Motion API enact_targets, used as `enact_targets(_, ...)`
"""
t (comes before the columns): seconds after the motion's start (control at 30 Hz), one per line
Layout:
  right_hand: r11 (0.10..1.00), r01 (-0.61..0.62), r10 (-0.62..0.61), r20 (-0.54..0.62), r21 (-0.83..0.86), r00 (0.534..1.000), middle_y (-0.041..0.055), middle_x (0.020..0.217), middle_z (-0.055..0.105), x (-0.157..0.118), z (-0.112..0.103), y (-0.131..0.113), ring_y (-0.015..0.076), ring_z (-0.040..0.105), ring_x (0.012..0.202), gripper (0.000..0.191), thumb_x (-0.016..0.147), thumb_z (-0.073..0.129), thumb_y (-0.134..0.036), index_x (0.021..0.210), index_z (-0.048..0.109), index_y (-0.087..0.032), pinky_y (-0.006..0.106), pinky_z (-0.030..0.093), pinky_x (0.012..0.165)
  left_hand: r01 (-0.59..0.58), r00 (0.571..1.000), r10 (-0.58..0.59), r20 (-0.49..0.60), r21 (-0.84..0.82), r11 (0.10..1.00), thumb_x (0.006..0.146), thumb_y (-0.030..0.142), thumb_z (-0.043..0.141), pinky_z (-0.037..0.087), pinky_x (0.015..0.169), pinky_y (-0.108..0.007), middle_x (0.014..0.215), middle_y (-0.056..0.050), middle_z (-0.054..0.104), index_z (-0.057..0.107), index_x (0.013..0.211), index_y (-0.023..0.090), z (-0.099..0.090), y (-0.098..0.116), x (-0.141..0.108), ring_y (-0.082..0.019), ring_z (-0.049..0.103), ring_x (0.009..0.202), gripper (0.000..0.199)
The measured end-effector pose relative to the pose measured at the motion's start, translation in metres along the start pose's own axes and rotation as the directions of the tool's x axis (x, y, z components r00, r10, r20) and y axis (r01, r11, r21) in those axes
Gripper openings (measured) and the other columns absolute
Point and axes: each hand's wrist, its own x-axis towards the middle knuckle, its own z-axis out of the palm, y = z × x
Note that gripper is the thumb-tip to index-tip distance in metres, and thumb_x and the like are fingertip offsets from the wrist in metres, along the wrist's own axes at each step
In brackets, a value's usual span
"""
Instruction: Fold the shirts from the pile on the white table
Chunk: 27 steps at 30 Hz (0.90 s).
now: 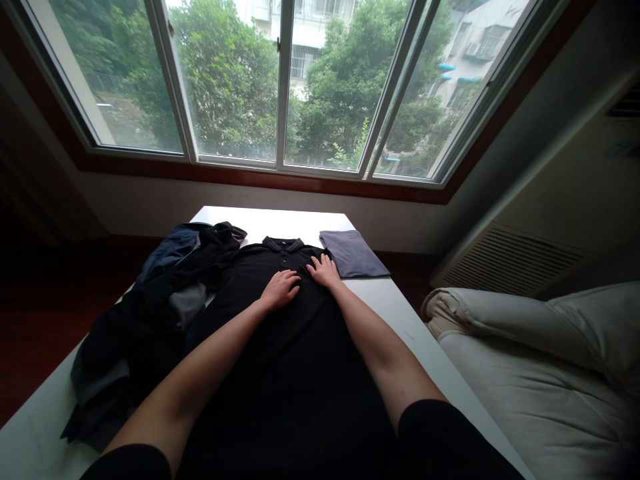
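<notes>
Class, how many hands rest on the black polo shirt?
2: left hand on the black polo shirt, below its collar; right hand slightly farther up, near the folded grey cloth.

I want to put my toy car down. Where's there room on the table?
The table has bare strips beyond the black shirt's collar and right of the shirt, below the folded gray cloth. It's crowded left, under the clothes heap, and mid-table, where both hands press the shirt.

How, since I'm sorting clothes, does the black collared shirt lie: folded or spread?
Spread: the shirt lies flat along the table, left hand and right hand on it.
</notes>
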Motion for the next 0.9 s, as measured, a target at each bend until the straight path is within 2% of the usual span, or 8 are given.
enact_targets(0.13, 1.000, -0.015, 0.015, 0.015, -0.020, 1.000, 0.0111, 0.175, 0.012, 0.000, 0.001, 0.001, 0.0272, 0.008, 0.162, 0.071, 0.105, 0.032, -0.067, 0.165, 0.035, -0.027, 0.046, 0.004, 0.129, 0.138, 0.958, -0.134, -0.254, -0.001, 0.990, 0.098, 0.031, 0.055, 0.036, 0.120, -0.041, 0.141, -0.010, 0.064, 0.074, 0.122, 0.021, -0.032, -0.024, -0.008, -0.027, 0.053, 0.135, 0.032)
enact_targets(0.23, 0.999, -0.023, 0.024, 0.016, -0.022, 1.000, 0.0105, 0.175, 0.012, 0.000, 0.001, 0.001, 0.0268, 0.008, 0.162, 0.072, 0.105, 0.031, -0.068, 0.165, 0.035, -0.028, 0.046, 0.004, 0.128, 0.324, 0.878, -0.284, -0.385, 0.042, 0.945, 0.099, 0.032, 0.051, 0.032, 0.119, -0.052, 0.143, -0.017, 0.059, 0.071, 0.125, 0.016, -0.073, -0.060, -0.023, -0.036, 0.047, 0.137, 0.037)
enact_targets(0.3, 0.999, -0.026, 0.026, 0.013, -0.021, 1.000, 0.0104, 0.175, 0.012, 0.000, 0.001, 0.001, 0.0270, 0.008, 0.162, 0.072, 0.105, 0.030, -0.068, 0.165, 0.035, -0.028, 0.046, 0.004, 0.128, 0.507, 0.808, -0.416, -0.416, 0.132, 0.852, 0.096, 0.036, 0.053, 0.038, 0.112, -0.052, 0.137, -0.018, 0.062, 0.070, 0.126, 0.018, -0.101, -0.090, -0.036, -0.038, 0.050, 0.131, 0.038)
enact_targets(0.37, 0.999, -0.030, 0.030, 0.016, -0.022, 0.999, 0.0103, 0.175, 0.012, -0.001, 0.000, 0.000, 0.0273, 0.008, 0.161, 0.071, 0.105, 0.031, -0.067, 0.165, 0.035, -0.028, 0.046, 0.004, 0.128, 0.608, 0.784, -0.517, -0.343, 0.262, 0.749, 0.093, 0.043, 0.058, 0.042, 0.105, -0.050, 0.127, -0.019, 0.064, 0.071, 0.121, 0.019, -0.122, -0.118, -0.047, -0.039, 0.054, 0.124, 0.040)
enact_targets(0.53, 0.999, -0.034, 0.034, 0.017, -0.025, 0.999, 0.0111, 0.175, 0.013, -0.003, -0.002, -0.001, 0.0275, 0.009, 0.161, 0.071, 0.106, 0.031, -0.066, 0.165, 0.035, -0.026, 0.046, 0.005, 0.128, 0.600, 0.786, -0.587, -0.192, 0.466, 0.651, 0.088, 0.057, 0.061, 0.042, 0.102, -0.046, 0.129, -0.019, 0.062, 0.070, 0.119, 0.019, -0.144, -0.154, -0.056, -0.039, 0.052, 0.125, 0.050)
enact_targets(0.7, 0.999, -0.033, 0.033, -0.014, -0.013, 0.999, 0.0120, 0.174, 0.017, -0.007, -0.001, -0.001, 0.0269, 0.011, 0.161, 0.070, 0.106, 0.033, -0.065, 0.163, 0.038, -0.027, 0.046, 0.007, 0.128, 0.541, 0.809, -0.580, -0.100, 0.515, 0.666, 0.085, 0.045, 0.068, 0.038, 0.105, -0.050, 0.129, -0.020, 0.066, 0.070, 0.115, 0.020, -0.146, -0.145, -0.046, -0.041, 0.052, 0.128, 0.040)
enact_targets(0.83, 0.999, -0.032, 0.031, -0.038, -0.019, 0.999, 0.0120, 0.173, 0.020, -0.012, 0.002, 0.002, 0.0270, 0.013, 0.161, 0.068, 0.106, 0.034, -0.064, 0.162, 0.040, -0.027, 0.046, 0.009, 0.128, 0.557, 0.781, -0.624, -0.007, 0.461, 0.691, 0.075, 0.028, 0.076, 0.040, 0.101, -0.052, 0.110, -0.021, 0.073, 0.072, 0.101, 0.018, -0.145, -0.133, -0.047, -0.042, 0.065, 0.112, 0.028)
enact_targets(0.9, 0.999, -0.031, 0.030, -0.045, -0.027, 0.999, 0.0122, 0.173, 0.020, -0.014, 0.003, 0.003, 0.0271, 0.014, 0.160, 0.068, 0.106, 0.034, -0.063, 0.162, 0.040, -0.026, 0.046, 0.010, 0.128, 0.569, 0.778, -0.628, -0.014, 0.438, 0.695, 0.076, 0.026, 0.074, 0.045, 0.095, -0.050, 0.113, -0.021, 0.072, 0.071, 0.099, 0.018, -0.148, -0.133, -0.048, -0.042, 0.067, 0.109, 0.024)
